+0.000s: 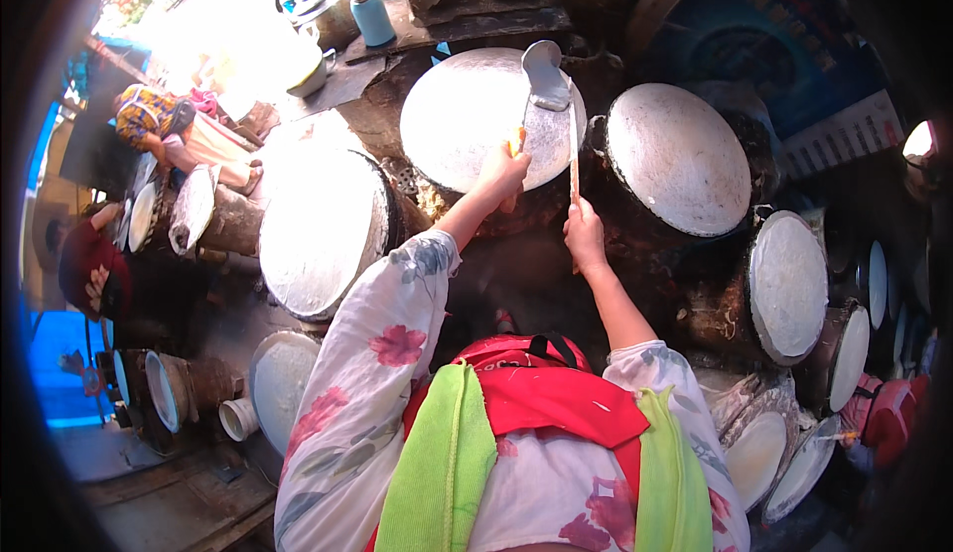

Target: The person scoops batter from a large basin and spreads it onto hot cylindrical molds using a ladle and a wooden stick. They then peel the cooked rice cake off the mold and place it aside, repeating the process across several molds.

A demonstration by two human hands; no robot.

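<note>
My left hand point(508, 174) grips the yellow handle of a grey metal ladle point(546, 68). The ladle's head is over the far right part of a round griddle point(454, 116), whose top is pale and whitish. My right hand point(585, 236) is closed around a long thin wooden stick or spatula point(574, 151). Its pale upper end reaches across the griddle's right edge, close beside the ladle head; whether the two touch, I cannot tell. Both hands are at the near side of this griddle.
More pale-topped griddles stand right point(679, 159) and left point(320, 235), with several others around. Behind are a blue bottle point(372, 17), a kettle point(320, 8) and a pot point(309, 79). One person point(160, 124) bends at far left; another point(886, 418) is at right.
</note>
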